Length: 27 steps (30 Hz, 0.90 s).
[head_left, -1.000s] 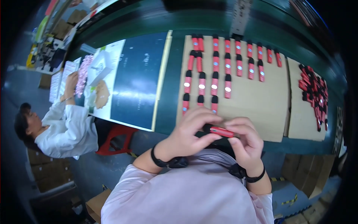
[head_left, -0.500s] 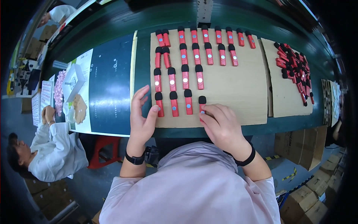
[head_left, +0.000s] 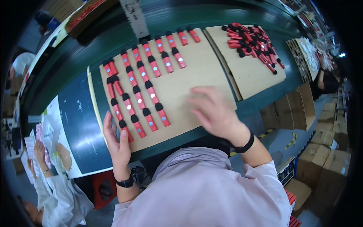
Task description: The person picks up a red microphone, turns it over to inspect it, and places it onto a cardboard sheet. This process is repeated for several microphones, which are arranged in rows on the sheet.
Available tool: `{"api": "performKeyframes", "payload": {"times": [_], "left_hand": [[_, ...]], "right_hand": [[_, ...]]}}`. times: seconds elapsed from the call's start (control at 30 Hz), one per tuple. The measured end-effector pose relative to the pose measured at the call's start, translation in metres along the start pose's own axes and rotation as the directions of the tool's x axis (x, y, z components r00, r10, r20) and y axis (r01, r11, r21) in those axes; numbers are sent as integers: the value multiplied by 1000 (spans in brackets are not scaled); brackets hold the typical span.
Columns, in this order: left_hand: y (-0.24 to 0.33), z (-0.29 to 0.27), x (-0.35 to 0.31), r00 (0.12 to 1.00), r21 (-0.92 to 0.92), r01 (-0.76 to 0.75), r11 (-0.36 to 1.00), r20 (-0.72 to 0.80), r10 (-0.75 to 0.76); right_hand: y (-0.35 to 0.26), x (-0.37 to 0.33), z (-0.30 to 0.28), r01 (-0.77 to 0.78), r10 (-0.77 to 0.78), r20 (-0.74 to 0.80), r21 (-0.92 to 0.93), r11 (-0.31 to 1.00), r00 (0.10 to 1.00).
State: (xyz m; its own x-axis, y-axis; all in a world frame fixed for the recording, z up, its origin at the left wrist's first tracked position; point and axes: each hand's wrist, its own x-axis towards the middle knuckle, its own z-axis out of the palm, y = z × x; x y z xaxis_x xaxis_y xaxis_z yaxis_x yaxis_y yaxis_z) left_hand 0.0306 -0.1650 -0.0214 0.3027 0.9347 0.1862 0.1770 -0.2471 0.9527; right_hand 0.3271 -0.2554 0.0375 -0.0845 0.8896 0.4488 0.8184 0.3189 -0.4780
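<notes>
Small red microphones with black foam caps lie in rows on a cardboard sheet [head_left: 181, 90], most showing a round pale or blue spot. At its near left corner my left hand [head_left: 118, 142] rests with fingers apart, thumb against the nearest-left microphone [head_left: 126, 133]. My right hand [head_left: 213, 113], blurred by motion, is over the bare cardboard right of the rows. Its fingers are stretched out and nothing shows in them. Nearest to it in the front row lies a red microphone [head_left: 162, 115] with a blue spot.
A second cardboard sheet [head_left: 257, 81] to the right carries a heap of red microphones [head_left: 255, 45]. A metal post [head_left: 135, 19] stands at the back. On the left, a person in white [head_left: 62, 196] works by a white tray [head_left: 49, 130]. Cartons [head_left: 289, 106] stand at the right.
My right hand has let go of the front-row microphone and moved right. The view has turned, so the rows appear tilted and shifted left. My left hand stays by the near left corner.
</notes>
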Motion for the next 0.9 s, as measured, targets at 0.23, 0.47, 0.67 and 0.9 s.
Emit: {"api": "performKeyframes", "payload": {"times": [0.23,0.47,0.67,0.9], "left_hand": [[3,-2,1,998,107,-38,994,-40,42],[10,-3,-1,979,187,-117,975,-144,145],[19,-3,-1,970,211,-146,967,-162,182],[22,-4,-3,969,228,-150,962,-158,188]], "right_hand": [[114,-32,-77,-370,325,-193,-283,885,926],[239,-53,-138,-598,503,-326,-382,705,801],[275,-50,-144,-608,527,-306,-454,651,793],[258,-35,-141,-751,754,-185,-392,531,630]]}}
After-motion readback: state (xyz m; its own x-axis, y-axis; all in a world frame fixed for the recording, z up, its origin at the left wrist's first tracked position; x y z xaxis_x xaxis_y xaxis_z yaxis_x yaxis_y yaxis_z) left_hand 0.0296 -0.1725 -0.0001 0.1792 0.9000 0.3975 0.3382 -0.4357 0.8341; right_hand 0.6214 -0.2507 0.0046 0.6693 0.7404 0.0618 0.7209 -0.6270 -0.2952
